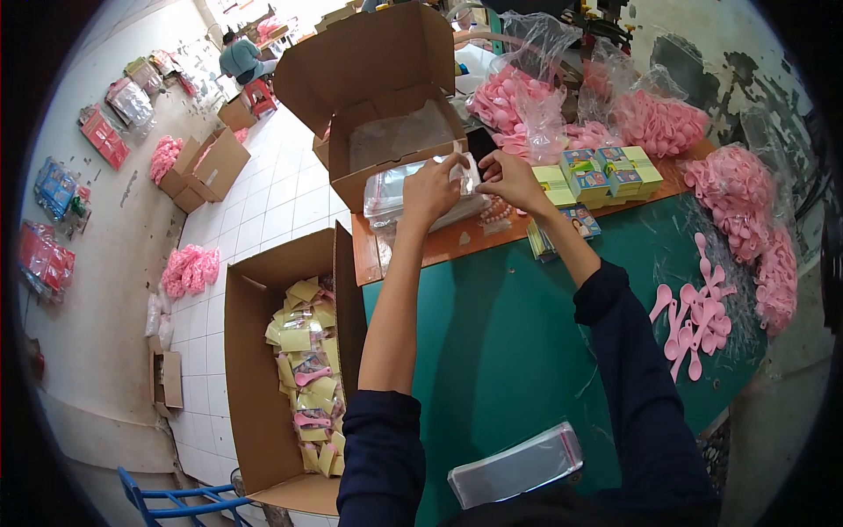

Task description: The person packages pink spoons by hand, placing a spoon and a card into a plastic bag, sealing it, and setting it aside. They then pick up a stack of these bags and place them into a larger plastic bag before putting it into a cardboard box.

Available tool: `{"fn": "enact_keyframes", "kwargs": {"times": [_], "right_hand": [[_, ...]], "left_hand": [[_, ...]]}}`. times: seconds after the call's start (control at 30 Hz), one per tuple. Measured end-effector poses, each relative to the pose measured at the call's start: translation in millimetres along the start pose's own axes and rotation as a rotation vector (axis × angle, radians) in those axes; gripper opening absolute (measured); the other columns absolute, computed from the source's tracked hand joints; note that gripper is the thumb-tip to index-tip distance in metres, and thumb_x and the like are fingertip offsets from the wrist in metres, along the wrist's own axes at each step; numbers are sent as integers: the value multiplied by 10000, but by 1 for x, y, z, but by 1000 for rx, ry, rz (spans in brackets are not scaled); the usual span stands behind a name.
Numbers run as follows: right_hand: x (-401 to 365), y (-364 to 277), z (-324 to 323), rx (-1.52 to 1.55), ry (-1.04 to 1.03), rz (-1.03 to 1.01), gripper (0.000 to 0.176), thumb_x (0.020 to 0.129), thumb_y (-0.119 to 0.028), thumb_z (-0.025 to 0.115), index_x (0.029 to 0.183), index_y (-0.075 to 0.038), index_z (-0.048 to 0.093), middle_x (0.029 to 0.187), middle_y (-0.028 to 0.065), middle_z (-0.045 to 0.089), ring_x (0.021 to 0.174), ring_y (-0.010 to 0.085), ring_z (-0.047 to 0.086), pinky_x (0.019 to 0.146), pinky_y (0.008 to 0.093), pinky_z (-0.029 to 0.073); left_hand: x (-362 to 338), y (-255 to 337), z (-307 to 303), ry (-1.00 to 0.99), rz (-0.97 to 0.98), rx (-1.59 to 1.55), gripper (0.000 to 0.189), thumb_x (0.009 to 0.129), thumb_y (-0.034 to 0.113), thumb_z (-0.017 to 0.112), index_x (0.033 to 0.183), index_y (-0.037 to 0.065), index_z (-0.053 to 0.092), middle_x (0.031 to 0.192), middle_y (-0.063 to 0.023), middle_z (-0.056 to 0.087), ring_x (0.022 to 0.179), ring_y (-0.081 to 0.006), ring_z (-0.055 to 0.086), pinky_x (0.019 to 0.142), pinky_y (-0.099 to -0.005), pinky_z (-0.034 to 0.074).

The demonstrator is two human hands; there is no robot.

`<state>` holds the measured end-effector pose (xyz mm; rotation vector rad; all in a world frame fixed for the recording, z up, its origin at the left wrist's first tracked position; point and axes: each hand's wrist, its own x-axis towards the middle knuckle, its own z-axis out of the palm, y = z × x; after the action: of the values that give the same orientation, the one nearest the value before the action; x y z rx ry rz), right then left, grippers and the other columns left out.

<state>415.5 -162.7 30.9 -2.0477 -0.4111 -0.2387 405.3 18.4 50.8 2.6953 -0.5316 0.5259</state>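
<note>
My left hand (432,189) is over a stack of clear plastic bags (386,193) at the back edge of the table, its fingers pinched on the bags' right end. Close beside it on the right, my right hand (512,182) has its thumb and forefinger pressed together near the same end; what they hold is too small to make out. A bead bracelet (496,211) lies just below the hands. Right of them stand stacks of printed cards (587,176) and yellow cards (553,186). Another stack of clear bags (516,464) rests at the near edge.
On the green table (492,351), pink spoons (694,325) lie at the right, near bagged pink pieces (733,198). An open carton (250,386) of packed yellow-card bags stands left. Behind is an open box (351,123). A person (241,60) sits far back.
</note>
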Motion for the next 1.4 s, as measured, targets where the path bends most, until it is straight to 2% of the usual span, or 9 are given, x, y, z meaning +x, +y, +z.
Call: {"fn": "enact_keyframes", "kwargs": {"times": [0.13,0.33,0.43,0.53,0.63,0.83,1.03,1.3,1.4], "right_hand": [[0,16,7,173,2,45,435,628,-108,789,995,7,585,831,75,631,762,140,620,694,255,511],[-2,32,13,532,-57,237,410,684,-80,752,1034,22,563,859,74,616,749,150,609,561,264,519],[-4,24,10,786,-94,470,372,736,-14,699,1062,43,529,913,78,575,821,138,585,751,233,490],[0,25,11,712,-86,441,353,747,-27,694,1054,44,536,859,64,575,771,124,578,697,218,482],[6,26,12,514,-72,296,354,713,-75,722,1018,32,577,849,84,614,698,118,584,506,227,459],[18,13,19,47,100,175,440,629,-230,788,973,-15,618,820,82,616,744,168,593,642,289,475],[18,3,16,-136,175,26,447,573,-252,806,912,-35,612,834,101,603,771,216,582,691,332,471],[18,14,23,-21,161,104,449,581,-257,803,926,-51,602,837,94,600,780,218,585,706,344,474],[21,17,23,156,160,178,470,636,-215,780,1022,-24,592,899,89,591,827,177,567,724,300,470]], "left_hand": [[2,2,-1,-9,15,-4,332,729,357,672,994,176,586,845,-126,602,820,-304,614,684,-399,476],[9,-4,0,-45,51,-36,412,637,421,742,925,160,606,822,-94,617,795,-267,623,677,-380,485],[11,-7,0,-79,50,-64,401,614,407,752,903,173,604,820,-99,611,803,-271,620,680,-393,486],[10,-8,0,-63,67,-67,402,620,413,756,899,164,607,804,-89,626,781,-261,626,668,-385,486],[10,-7,-3,-59,88,-75,400,627,419,756,889,153,610,771,-85,639,746,-260,634,649,-381,487],[11,-8,3,3,55,-57,366,625,430,741,861,177,623,779,-83,646,779,-266,630,664,-390,489],[10,-12,-2,-36,-57,-163,389,685,438,678,927,134,657,767,-122,649,722,-276,639,642,-378,481],[6,-12,-2,-78,-250,-334,363,654,364,659,958,166,665,831,-117,640,809,-286,624,708,-386,470],[7,-14,-2,-102,-280,-370,363,650,352,669,960,163,667,832,-111,634,805,-275,620,708,-374,465]]}}
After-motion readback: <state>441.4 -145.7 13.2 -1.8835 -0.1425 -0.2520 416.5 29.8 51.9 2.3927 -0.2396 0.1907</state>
